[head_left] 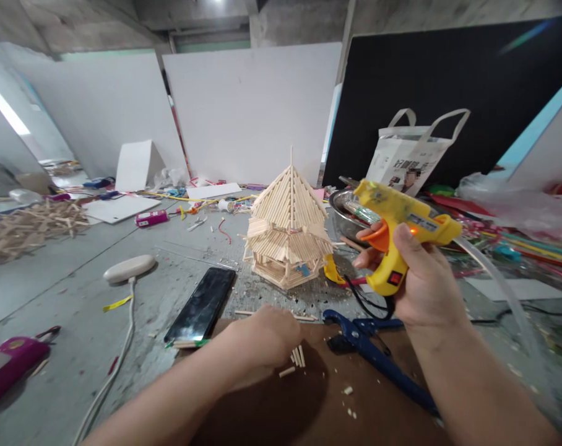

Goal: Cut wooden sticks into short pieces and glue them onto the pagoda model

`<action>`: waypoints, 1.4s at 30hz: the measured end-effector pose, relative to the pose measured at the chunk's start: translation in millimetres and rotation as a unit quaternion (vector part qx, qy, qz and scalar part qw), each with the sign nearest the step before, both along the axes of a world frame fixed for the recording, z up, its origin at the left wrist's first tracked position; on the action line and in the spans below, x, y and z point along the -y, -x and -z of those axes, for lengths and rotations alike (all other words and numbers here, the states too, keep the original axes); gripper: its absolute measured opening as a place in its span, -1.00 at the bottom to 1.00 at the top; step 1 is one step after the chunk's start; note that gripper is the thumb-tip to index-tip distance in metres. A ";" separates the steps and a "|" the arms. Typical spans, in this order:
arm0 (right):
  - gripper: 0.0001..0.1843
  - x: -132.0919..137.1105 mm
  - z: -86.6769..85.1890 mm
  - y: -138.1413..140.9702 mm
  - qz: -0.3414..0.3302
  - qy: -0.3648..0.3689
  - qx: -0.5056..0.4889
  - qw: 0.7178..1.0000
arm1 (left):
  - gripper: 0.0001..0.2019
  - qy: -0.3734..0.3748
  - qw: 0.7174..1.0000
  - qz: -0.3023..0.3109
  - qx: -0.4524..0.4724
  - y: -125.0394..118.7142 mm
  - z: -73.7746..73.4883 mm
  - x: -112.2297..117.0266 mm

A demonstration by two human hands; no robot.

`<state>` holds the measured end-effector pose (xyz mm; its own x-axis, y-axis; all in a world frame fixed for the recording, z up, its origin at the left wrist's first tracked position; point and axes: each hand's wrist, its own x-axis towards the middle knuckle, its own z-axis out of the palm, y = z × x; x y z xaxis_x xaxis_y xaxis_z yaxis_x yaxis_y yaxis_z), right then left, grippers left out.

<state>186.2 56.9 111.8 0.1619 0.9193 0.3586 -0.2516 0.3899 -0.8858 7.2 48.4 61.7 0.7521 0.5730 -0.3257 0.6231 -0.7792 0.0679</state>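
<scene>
My right hand (424,279) is wrapped round a yellow hot glue gun (404,217) with an orange trigger, its nozzle up and to the left. A clear glue stick (489,266) sticks out of its back. My left hand (272,334) is curled low over a brown board (262,402), fingertips hidden, beside short cut wooden sticks (298,356). Beyond both hands stands a small pagoda-like model (288,229) made of thin wooden sticks, with a pointed roof. Blue-handled cutters (374,356) lie between my forearms.
A black phone (202,303) lies left of the model, near a white device with a cable (130,267). A metal bowl (343,214) and a white tote bag (406,158) stand behind the glue gun. Stick piles (34,229) and scraps litter the floor. White panels (253,111) stand behind.
</scene>
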 end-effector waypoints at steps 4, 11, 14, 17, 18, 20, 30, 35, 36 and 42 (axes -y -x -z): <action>-0.84 0.5 -0.1 0.1 -0.002 -0.005 -0.001 1.000 | -0.85 -0.004 1.000 0.014 -0.012 -4.9 12.9 -2.7; -0.84 0.4 -0.6 1.0 0.000 0.000 0.002 1.000 | -0.83 -0.005 0.999 0.024 -0.022 -5.6 15.6 -4.1; -0.84 0.1 -0.9 0.5 0.003 0.003 0.006 1.000 | -0.83 -0.002 1.000 0.008 -0.017 -4.7 16.5 -5.5; -0.85 0.0 -1.6 0.5 0.007 0.005 0.007 1.000 | -0.84 0.010 1.000 -0.004 0.024 -0.6 14.0 -10.1; -0.85 0.1 -1.9 0.6 0.007 0.005 0.008 1.000 | -0.85 0.022 0.998 -0.005 0.055 1.6 12.3 -12.4; -0.85 0.4 -2.4 1.0 0.005 0.003 0.007 1.000 | -0.87 0.081 0.987 -0.020 0.140 7.2 8.7 -17.8; -0.86 3.1 -2.4 1.4 -0.004 -0.004 0.016 1.000 | -0.79 0.456 0.669 -0.228 0.540 20.0 8.3 -41.0; -0.87 2.0 -2.1 2.8 -0.012 -0.002 0.020 1.000 | -0.70 0.486 0.604 -0.235 0.586 17.9 5.8 -39.0; -0.87 1.8 -2.0 3.0 -0.013 -0.002 0.020 1.000 | -0.72 0.486 0.599 -0.235 0.591 17.6 5.4 -38.3; -0.84 2.0 -2.2 3.6 -0.002 0.010 0.027 1.000 | -0.80 0.468 0.593 -0.241 0.610 15.0 0.8 -35.4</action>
<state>182.5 54.9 114.0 0.1393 0.9268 0.3488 -0.2051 0.3716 -0.9055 -7.8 83.8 60.9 0.5773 0.8148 -0.0536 -0.1985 0.2037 0.9587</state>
